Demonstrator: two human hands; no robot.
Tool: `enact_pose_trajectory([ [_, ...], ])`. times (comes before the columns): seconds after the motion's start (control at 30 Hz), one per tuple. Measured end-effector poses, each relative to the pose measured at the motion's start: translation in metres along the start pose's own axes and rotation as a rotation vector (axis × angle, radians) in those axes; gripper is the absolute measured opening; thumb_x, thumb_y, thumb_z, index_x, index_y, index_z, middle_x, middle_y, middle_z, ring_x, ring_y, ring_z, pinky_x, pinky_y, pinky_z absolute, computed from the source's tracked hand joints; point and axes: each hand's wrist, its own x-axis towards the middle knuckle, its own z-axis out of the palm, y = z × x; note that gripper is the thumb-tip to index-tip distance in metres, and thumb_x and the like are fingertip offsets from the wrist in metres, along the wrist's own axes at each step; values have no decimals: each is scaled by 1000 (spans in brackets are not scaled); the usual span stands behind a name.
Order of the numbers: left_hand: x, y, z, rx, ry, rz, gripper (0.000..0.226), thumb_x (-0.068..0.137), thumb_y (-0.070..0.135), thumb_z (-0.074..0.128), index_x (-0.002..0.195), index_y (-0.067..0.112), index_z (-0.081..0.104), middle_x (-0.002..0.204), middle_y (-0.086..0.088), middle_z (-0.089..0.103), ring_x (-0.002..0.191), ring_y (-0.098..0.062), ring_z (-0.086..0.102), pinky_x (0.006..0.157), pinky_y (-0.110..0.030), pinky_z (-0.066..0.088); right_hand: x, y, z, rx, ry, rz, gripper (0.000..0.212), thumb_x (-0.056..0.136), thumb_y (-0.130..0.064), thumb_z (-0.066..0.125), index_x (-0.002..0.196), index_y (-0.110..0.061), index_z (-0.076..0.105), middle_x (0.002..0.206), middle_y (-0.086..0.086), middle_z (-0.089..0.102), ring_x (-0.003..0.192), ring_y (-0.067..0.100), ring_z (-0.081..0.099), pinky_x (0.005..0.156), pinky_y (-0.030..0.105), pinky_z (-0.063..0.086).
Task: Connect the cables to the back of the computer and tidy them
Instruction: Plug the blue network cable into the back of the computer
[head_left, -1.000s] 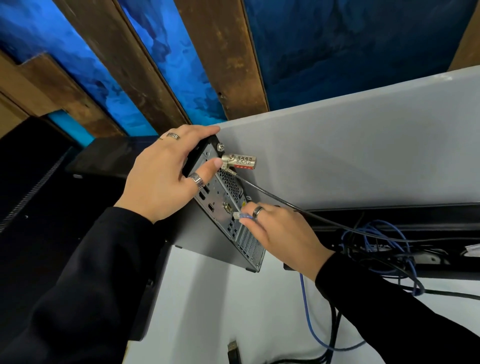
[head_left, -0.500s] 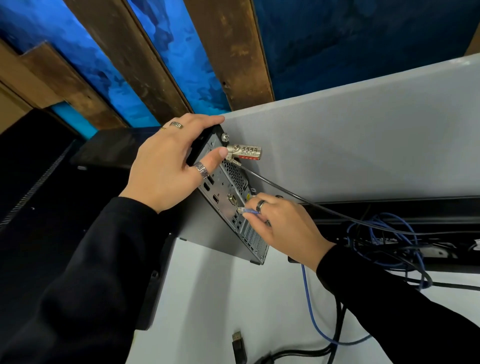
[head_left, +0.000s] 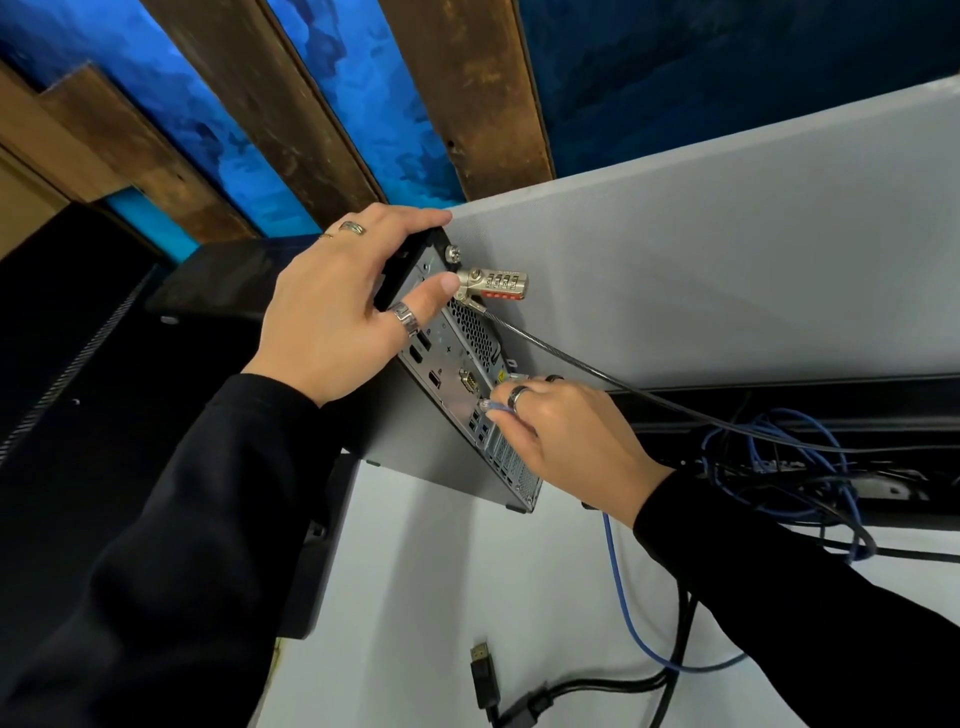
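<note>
A small black computer (head_left: 415, 457) stands tilted on the white desk, its metal back panel (head_left: 467, 384) of ports facing me. My left hand (head_left: 337, 312) grips the computer's top rear corner, thumb pressed on the panel. My right hand (head_left: 566, 431) pinches the clear plug of a blue network cable (head_left: 618, 587), with the plug's tip touching the panel among the lower ports. The blue cable runs down under my right wrist and loops across the desk.
A brass combination lock (head_left: 493, 283) with a steel cable (head_left: 597, 374) hangs from the panel's top. A grey partition (head_left: 727, 260) stands behind. A black tray (head_left: 805, 457) holds tangled blue and black cables. Loose black plugs (head_left: 485, 680) lie on the desk (head_left: 415, 597) near me.
My right hand has moved the blue cable's plug slightly lower along the back panel. My left hand keeps its grip on the computer's corner.
</note>
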Motion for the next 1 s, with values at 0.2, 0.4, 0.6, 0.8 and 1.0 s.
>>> enact_pose_trajectory([
  [0.2, 1, 1, 0, 3, 5, 6, 53, 85, 55, 40, 128, 27, 50, 122, 6, 57, 113, -13, 51, 88, -27, 39, 6, -4, 2, 4, 45, -57, 10, 82, -18, 63, 75, -12, 65, 54, 1, 64, 46, 19, 61, 42, 18, 40],
  [0.4, 1, 2, 1, 8, 6, 11, 54, 84, 56, 39, 128, 26, 50, 122, 5, 57, 113, -14, 51, 89, -29, 39, 14, -4, -3, -109, -13, -87, 15, 74, -22, 77, 75, -13, 66, 50, 0, 63, 40, 17, 59, 43, 14, 24],
  [0.6, 1, -1, 0, 7, 1, 6, 54, 84, 59, 38, 129, 30, 48, 122, 8, 56, 113, -12, 50, 88, -28, 38, 16, -5, -12, -16, -220, -51, 32, 99, -35, 35, 119, -14, 47, 93, 9, 66, 89, 26, 64, 59, 26, 30],
  [0.8, 0, -1, 1, 0, -8, 0, 55, 84, 59, 38, 130, 31, 48, 124, 9, 55, 114, -11, 49, 88, -26, 36, 14, -3, -18, -58, -229, -77, 21, 97, -27, 43, 110, -13, 54, 101, 5, 65, 85, 24, 64, 59, 24, 32],
  [1.0, 1, -1, 1, 17, -9, 5, 56, 83, 59, 37, 130, 30, 47, 126, 9, 54, 115, -11, 48, 88, -27, 37, 5, -4, 4, -174, 51, -108, 12, 69, -19, 80, 66, -17, 68, 58, -3, 65, 45, 14, 61, 43, 17, 43],
])
